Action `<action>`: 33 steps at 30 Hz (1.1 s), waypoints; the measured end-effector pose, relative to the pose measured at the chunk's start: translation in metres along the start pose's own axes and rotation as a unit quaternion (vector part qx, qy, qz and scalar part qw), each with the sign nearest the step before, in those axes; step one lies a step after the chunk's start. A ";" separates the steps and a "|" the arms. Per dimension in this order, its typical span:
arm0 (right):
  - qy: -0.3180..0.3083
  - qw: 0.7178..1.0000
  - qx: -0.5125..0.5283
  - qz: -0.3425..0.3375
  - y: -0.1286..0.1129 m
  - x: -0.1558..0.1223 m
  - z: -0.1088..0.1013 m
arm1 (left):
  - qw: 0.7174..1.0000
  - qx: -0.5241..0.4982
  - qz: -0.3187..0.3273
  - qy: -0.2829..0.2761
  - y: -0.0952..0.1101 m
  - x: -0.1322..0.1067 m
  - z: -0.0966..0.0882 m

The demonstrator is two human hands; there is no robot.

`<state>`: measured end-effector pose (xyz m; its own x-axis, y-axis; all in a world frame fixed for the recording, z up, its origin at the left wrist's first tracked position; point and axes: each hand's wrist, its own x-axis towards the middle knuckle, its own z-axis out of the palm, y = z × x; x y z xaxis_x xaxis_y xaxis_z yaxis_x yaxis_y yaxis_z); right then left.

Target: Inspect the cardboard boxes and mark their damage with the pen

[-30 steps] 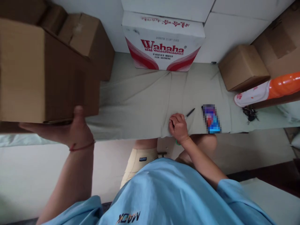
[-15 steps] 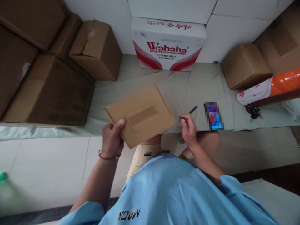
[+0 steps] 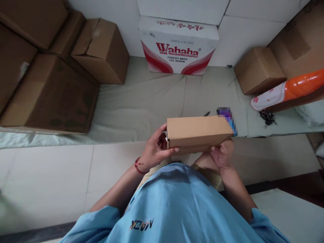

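Note:
A small brown cardboard box (image 3: pixel 198 130) is held up in front of my body, tilted so that one long side faces up. My left hand (image 3: pixel 158 148) wraps its left end, thumb along the near face and fingers behind the end. At the lower right corner, my right hand (image 3: pixel 222 153) grips the box with the thumb on its near face; the other fingers are partly hidden. Behind the box lie a dark pen (image 3: pixel 207 113) and a phone (image 3: pixel 225 111), both partly covered by it.
Larger cardboard boxes (image 3: pixel 50 91) are stacked at the left. A white and red Wahaha carton (image 3: pixel 178 50) stands against the wall. On the right are another cardboard box (image 3: pixel 260 69), an orange and white roll-shaped package (image 3: pixel 286 91) and a dark bunch of keys (image 3: pixel 267 117). Pale cloth (image 3: pixel 121 114) covers the surface.
The box has moved right and turned from its broad face to a long side. My right hand, apart from it before, now holds its right end.

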<state>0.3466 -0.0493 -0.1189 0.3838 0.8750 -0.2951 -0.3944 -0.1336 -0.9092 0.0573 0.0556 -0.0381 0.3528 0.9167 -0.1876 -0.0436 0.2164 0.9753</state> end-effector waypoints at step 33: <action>-0.191 0.937 -0.268 -0.117 -0.071 -0.044 0.025 | 0.945 -0.245 -0.207 0.069 -0.040 0.004 0.005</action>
<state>0.3365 -0.0663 -0.0342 0.0410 0.9985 -0.0353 0.1777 -0.0421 -0.9832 0.0654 0.0492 -0.0778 0.3106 0.7474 -0.5874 -0.3685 0.6643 0.6503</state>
